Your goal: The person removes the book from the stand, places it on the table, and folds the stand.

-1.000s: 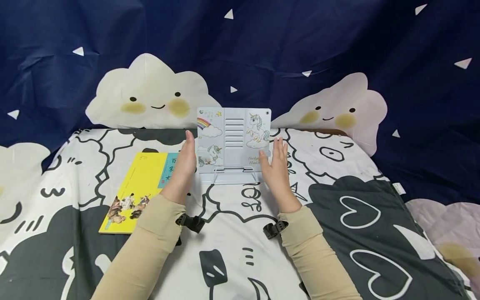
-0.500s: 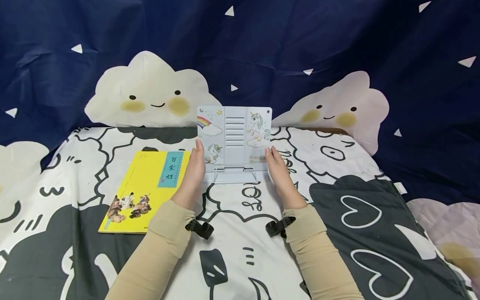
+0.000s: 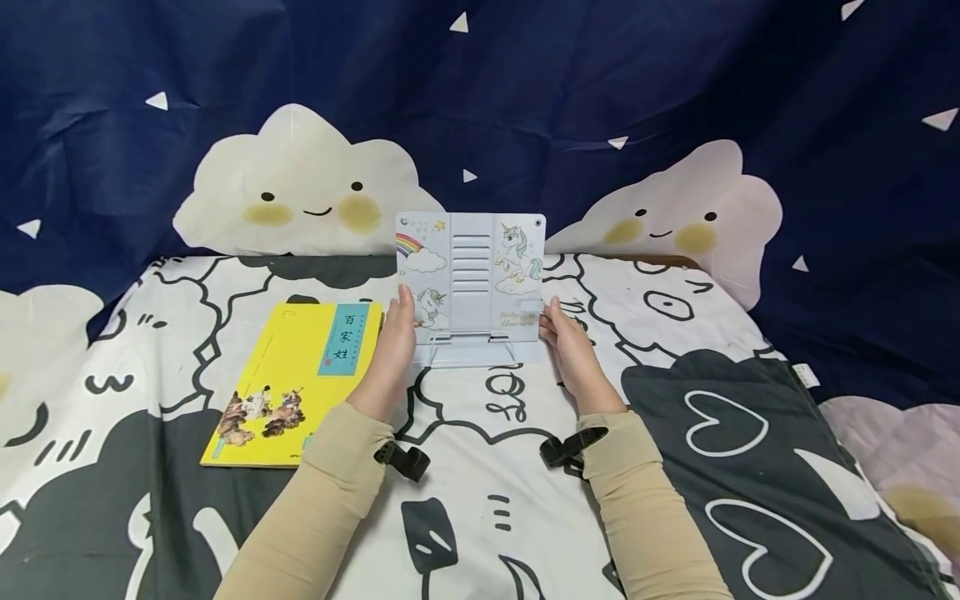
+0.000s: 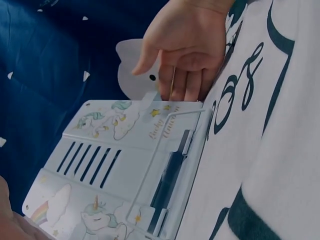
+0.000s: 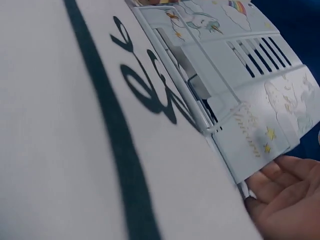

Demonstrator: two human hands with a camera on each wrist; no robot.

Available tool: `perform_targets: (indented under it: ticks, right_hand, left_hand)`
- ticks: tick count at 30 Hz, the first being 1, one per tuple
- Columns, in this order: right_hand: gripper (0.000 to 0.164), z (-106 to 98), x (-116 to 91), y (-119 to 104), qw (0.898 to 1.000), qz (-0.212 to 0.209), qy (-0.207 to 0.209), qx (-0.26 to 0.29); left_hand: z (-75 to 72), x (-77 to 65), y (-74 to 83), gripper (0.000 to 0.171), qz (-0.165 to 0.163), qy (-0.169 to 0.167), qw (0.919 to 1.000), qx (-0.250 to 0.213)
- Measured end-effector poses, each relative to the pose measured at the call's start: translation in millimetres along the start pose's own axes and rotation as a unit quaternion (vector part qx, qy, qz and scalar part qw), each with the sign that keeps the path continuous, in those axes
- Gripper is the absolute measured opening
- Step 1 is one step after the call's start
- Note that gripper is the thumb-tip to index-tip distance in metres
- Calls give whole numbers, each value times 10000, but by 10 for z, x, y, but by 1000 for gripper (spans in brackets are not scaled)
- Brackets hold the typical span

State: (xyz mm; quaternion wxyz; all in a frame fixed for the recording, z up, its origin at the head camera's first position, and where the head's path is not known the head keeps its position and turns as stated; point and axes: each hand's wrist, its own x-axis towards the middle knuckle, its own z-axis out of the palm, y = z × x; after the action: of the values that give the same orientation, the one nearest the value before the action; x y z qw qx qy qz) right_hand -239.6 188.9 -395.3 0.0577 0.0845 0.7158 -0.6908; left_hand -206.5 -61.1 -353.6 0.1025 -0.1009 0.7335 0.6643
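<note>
A pale book stand [image 3: 471,310] with unicorn and rainbow prints and a row of slots stands upright on the patterned cloth. A bent wire bar crosses its lower front. My left hand [image 3: 390,358] lies along its left edge with the thumb pointing up. At the right edge, my right hand [image 3: 576,358] has its fingertips reaching behind the panel, the thumb spread apart from them. The right wrist view shows these fingers [image 5: 270,187] at the lower corner of the panel. To the left lies a yellow book [image 3: 292,354] with a blue title label.
A white and dark grey cloth [image 3: 480,467] with cartoon drawings covers the surface. Behind it hangs a navy curtain [image 3: 510,92] with smiling clouds and small white triangles. The left forearm passes close to the yellow book's right side.
Both hands have come in from apart to the stand's two edges. Over the last half second, the right hand has shifted slightly outward, its fingers bending. The stand looks still.
</note>
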Motion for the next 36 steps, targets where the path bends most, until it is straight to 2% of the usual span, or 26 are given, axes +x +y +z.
perform_targets:
  ticks: [3,11,19,24,29,32,36]
  right_hand:
    - [69,-38,20,59,9996,-17,216,189]
    - [71,-73,30,166,9947,-375,744,601]
    - [65,-97,29,203,9875,-694,944,1053]
    - [55,-89,40,200,9840,-634,1269,1082]
    - [54,-87,45,201,9830,-501,1427,1038]
    - [56,-91,47,202,9824,-452,1402,1151]
    - [59,-98,47,195,9810,-415,1354,1325]
  left_hand:
    - [-12,19,-10,77,137,-107,9998,-112]
    - [-56,109,-91,72,458,-543,9931,-935]
    - [-147,196,-166,87,248,-796,9874,-1344]
    - [-174,209,-187,90,286,-920,9841,-1494]
    - [-154,197,-164,86,211,-897,9890,-1153]
    - [-103,160,-130,81,152,-669,9969,-386]
    - [45,61,-116,80,-96,-358,9988,315]
